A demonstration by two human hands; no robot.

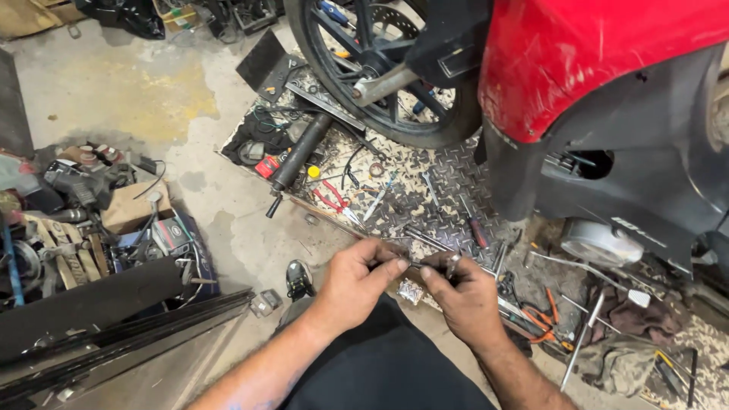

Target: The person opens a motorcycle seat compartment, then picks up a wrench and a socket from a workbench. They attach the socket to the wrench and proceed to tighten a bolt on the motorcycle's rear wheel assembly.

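My left hand [355, 279] and my right hand [465, 298] meet above my dark-trousered knee, both pinching a small dark metal part [414, 263] between thumb and fingers. What the part is stays hard to tell. Just beyond my fingers lies a checker-plate metal sheet [448, 175] strewn with tools: red-handled pliers [332, 197], a spanner [430, 190] and a red-handled screwdriver [475, 226].
A red scooter [600, 61] with its front wheel [380, 68] stands at the top right. A black shock absorber [298, 158] lies on the plate. Boxes and parts pile up at left [91, 220]. Orange-handled pliers [543, 323] and rags lie right of my hands.
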